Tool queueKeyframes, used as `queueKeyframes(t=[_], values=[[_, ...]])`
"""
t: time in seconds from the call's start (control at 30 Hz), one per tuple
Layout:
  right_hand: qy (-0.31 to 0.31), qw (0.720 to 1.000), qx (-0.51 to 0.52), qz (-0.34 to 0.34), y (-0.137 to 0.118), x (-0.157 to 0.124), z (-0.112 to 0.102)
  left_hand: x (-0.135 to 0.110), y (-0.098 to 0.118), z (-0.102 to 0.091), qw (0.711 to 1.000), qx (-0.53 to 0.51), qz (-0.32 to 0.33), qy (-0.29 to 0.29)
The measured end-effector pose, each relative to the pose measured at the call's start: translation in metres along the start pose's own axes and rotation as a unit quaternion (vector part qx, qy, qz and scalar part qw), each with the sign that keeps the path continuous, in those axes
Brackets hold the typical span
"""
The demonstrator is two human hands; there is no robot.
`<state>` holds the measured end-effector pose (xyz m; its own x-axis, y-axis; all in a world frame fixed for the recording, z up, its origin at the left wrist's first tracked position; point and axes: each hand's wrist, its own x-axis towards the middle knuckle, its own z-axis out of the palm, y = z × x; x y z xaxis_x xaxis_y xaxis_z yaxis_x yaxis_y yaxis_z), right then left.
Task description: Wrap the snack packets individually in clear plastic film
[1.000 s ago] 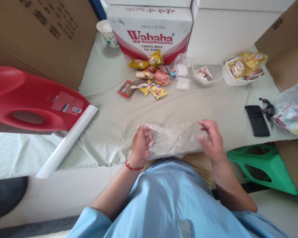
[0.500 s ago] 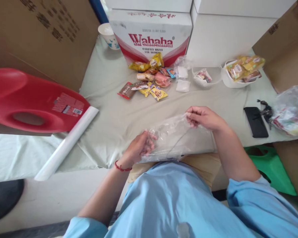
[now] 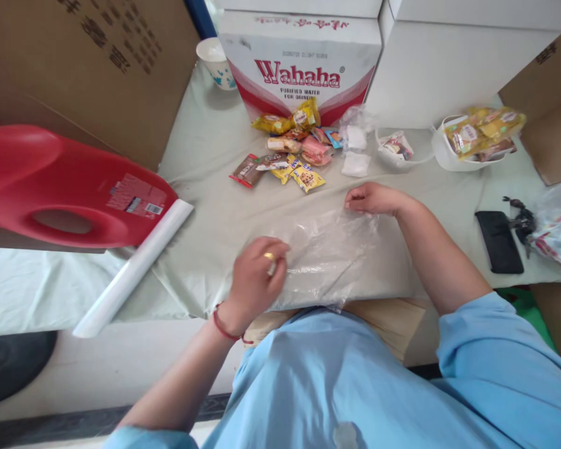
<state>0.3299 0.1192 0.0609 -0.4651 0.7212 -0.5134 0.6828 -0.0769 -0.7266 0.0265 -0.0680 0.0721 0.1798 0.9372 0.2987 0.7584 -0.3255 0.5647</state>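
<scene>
A clear plastic bag [image 3: 330,252] lies flat on the cloth-covered table [image 3: 215,212] right in front of me. My left hand [image 3: 255,277], with a ring and a red wrist string, pinches the bag's near left edge. My right hand [image 3: 371,199] is closed on the bag's far right corner and presses it to the table. A pile of wrapped snacks [image 3: 290,153] lies farther back, beyond both hands.
A Wahaha carton [image 3: 303,59] and white boxes stand at the back, with a paper cup [image 3: 215,62] to their left. A red plastic stool [image 3: 65,187] and a white roll [image 3: 133,268] lie left. White bowls [image 3: 467,159] with snacks, a black phone [image 3: 499,240], keys and a filled plastic bag [image 3: 558,224] are right.
My right hand has gone from hovering open near the edge to reaching forward and gripping the bag's far corner. The bag has been stretched out flatter on the table. My left hand stayed at the near edge.
</scene>
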Motion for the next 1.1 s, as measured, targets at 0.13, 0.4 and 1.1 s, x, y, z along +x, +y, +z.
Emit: queueKeyframes(t=[0.13,0.4,1.1], values=[[0.283,0.949,-0.134,-0.041,-0.018,-0.012,-0.009,0.033,0.005,0.026,0.958,0.112,0.161,-0.208],[0.359,0.862,-0.255,-0.251,0.004,-0.092,0.127,0.036,-0.026,0.066,0.969,0.161,0.045,-0.183],[0.316,0.915,-0.199,-0.154,0.029,-0.043,0.021,0.001,-0.056,0.046,0.972,0.180,-0.042,-0.147]])
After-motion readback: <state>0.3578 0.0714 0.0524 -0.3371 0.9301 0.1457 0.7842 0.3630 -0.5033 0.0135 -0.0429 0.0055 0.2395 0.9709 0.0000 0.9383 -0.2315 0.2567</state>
